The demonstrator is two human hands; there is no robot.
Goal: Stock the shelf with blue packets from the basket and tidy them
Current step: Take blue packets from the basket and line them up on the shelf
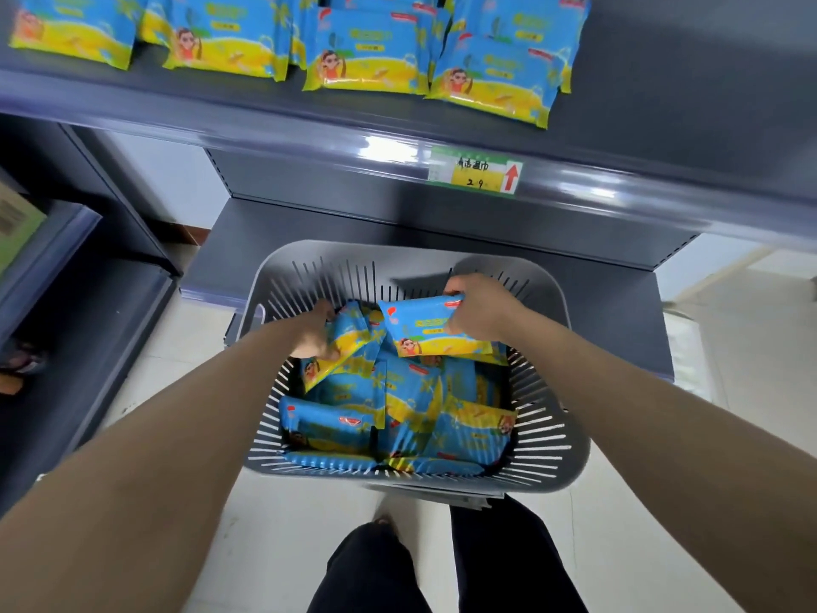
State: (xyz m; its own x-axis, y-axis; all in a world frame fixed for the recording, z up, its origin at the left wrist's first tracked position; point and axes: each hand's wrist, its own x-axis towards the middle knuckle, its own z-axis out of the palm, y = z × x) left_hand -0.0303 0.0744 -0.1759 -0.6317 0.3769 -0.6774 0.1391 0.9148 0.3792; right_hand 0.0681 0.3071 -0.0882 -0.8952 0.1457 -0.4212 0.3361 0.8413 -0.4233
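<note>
The left hand (314, 330) grips a tilted blue packet (353, 340) inside the grey basket (287, 258). Beside it, the right hand (482, 312) holds a second packet (420, 331) by its end, raised over the loose heap. Above, more packets (367, 55) line the shelf (221, 104).

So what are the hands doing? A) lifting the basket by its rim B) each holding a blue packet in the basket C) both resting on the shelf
B: the left hand pinches a tilted blue packet and the right hand grips a face-up blue packet, both within the grey basket.
</note>
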